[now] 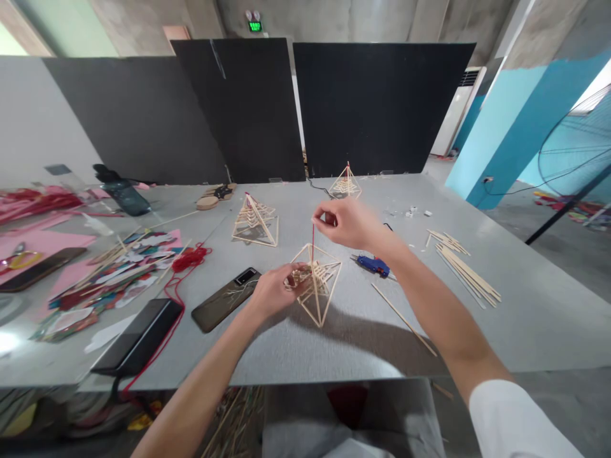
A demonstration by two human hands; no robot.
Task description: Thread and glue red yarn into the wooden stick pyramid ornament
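Note:
A pyramid frame of thin wooden sticks stands on the grey table in front of me. My left hand has its fingers closed around the frame's left side. Above its top, my right hand pinches the upper end of a red string. The string runs taut and nearly straight down to the frame's peak. Just right of the frame lies a blue glue gun, with a single loose stick nearer to me.
Two similar stick pyramids stand farther back, one left and one by the black panels. Left are a phone, a black case, red yarn and colourful paper scraps. Stick bundles lie right.

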